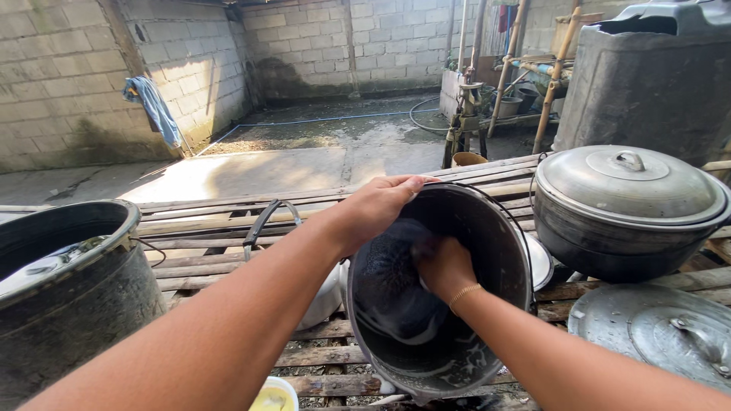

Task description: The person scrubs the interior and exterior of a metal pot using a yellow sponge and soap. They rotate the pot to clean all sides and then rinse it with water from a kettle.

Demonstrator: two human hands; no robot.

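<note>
A blackened round metal pot (487, 251) is tilted toward me over a slatted wooden bench. My left hand (377, 209) grips its upper rim, fingers over the edge. My right hand (442, 266) is inside the pot, fingers closed and pressed against the dark, wet inner wall; whatever it holds is hidden under the hand. Soapy streaks show on the pot's lower inner wall. A thin bracelet sits on my right wrist.
A large lidded metal pot (628, 209) stands at right, with a flat lid (662, 331) lying below it. A dark bucket of water (65, 281) is at left. A handled white vessel (324, 293) sits behind the pot. A yellow cup (272, 396) is at the bottom edge.
</note>
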